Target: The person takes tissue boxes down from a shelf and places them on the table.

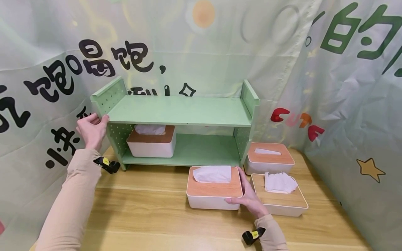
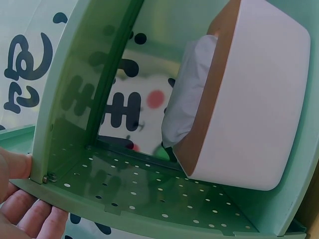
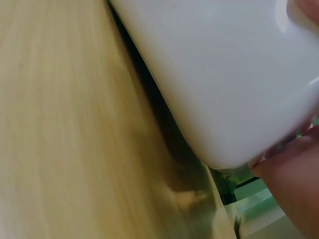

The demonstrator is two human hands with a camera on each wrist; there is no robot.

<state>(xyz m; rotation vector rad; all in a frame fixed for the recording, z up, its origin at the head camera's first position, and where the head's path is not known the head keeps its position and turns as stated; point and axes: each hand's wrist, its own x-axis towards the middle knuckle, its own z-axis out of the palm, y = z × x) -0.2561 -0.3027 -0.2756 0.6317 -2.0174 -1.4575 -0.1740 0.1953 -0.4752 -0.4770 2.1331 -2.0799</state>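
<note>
Tissue box (image 1: 213,203) gripped at one end, apparently between right fingers (image 1: 244,181) and thumb (image 1: 233,200), left fingers (image 2: 36,218) pinching shelf (image 1: 179,111)

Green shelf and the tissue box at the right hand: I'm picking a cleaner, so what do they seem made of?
Green shelf: probably painted metal with a soft sheen, given its thin, punched panels.
Tissue box: white body likely glossy plastic, from its highlight; lid wood or wood-look, from its brown grain.
</note>
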